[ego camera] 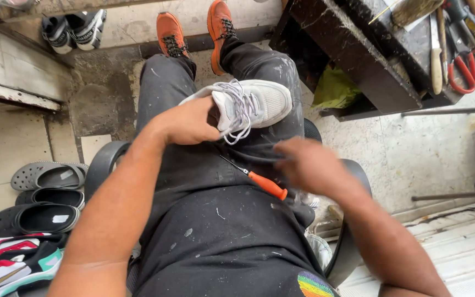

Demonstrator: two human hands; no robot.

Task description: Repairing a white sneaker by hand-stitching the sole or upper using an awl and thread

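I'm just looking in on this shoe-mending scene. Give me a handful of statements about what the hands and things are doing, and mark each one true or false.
1. The left hand grips a white sneaker on the person's lap. True.
2. The right hand holds the red-handled scissors. False: the scissors lie on the dark bench at the upper right; the blurred right hand is by the lap.
3. An orange-handled tool rests on the lap, near the right hand. True.
4. The person is barefoot. False: orange shoes are on both feet.
5. Dark sandals lie on the floor on the person's left. True.
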